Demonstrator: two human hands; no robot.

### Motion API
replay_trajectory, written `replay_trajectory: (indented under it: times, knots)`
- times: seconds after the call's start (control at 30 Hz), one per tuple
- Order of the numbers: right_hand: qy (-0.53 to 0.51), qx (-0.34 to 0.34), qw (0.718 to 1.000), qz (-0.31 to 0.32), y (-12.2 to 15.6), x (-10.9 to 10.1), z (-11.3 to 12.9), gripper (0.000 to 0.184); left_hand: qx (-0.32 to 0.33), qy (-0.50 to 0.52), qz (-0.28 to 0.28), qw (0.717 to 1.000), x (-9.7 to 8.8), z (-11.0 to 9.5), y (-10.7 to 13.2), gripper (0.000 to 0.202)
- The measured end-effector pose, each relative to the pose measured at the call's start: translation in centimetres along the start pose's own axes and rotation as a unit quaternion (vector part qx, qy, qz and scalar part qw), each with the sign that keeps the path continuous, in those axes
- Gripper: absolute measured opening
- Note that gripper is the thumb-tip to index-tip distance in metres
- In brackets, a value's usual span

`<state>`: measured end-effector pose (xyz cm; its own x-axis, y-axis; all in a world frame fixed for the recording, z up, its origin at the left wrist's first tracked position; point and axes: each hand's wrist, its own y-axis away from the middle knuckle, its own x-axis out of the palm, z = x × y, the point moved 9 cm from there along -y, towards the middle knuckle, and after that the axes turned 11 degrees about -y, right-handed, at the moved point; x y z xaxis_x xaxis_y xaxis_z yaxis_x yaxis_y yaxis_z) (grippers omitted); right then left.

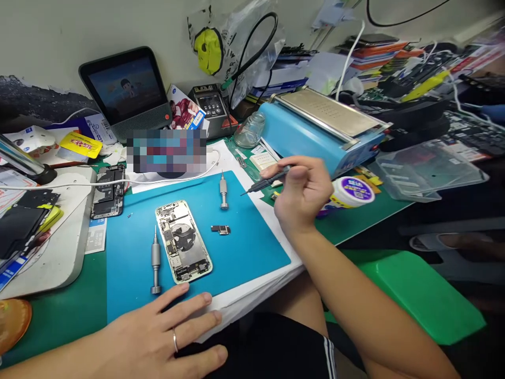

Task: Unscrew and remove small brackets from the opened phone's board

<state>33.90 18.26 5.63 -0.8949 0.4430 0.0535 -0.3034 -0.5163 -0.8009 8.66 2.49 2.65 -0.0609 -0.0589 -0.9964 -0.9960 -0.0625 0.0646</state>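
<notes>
My right hand is closed around dark, fine-tipped tweezers, held over the right part of the blue mat. Spread out near the mat's front edge, my left hand holds nothing; its fingertips lie just below an opened phone with bare inner parts. A silver screwdriver lies left of the phone. A second silver screwdriver is farther back, to the right. Between the phone and my right hand sits a small circuit board. Tiny dark bits lie on the mat's left side.
Another phone part with a battery lies left of the mat. Behind stand a smart display, a glass jar and a blue machine with a metal plate. A white tub and clear plastic box are right. A white cable crosses the back.
</notes>
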Motion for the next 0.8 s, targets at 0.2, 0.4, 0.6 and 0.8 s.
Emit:
replay_trajectory:
  times: [0.2,0.4,0.6,0.8]
  knots:
    - [0.030,0.013,0.994,0.104,0.2,1.6,-0.6,0.029,0.000,0.022,-0.012,1.000,0.0,0.1,-0.1,0.083]
    - [0.064,0.008,0.981,0.184,1.0,2.9,-0.6,0.028,0.001,0.045,-0.021,0.999,0.9,-0.2,0.1,0.078]
    - [0.070,0.032,0.967,0.241,1.9,4.0,-0.9,0.046,-0.015,0.057,-0.024,0.998,1.2,-0.1,0.2,0.068]
    - [0.063,0.066,0.964,0.249,2.2,3.9,-1.2,0.047,-0.025,0.066,-0.020,0.997,1.1,0.0,-0.1,0.067]
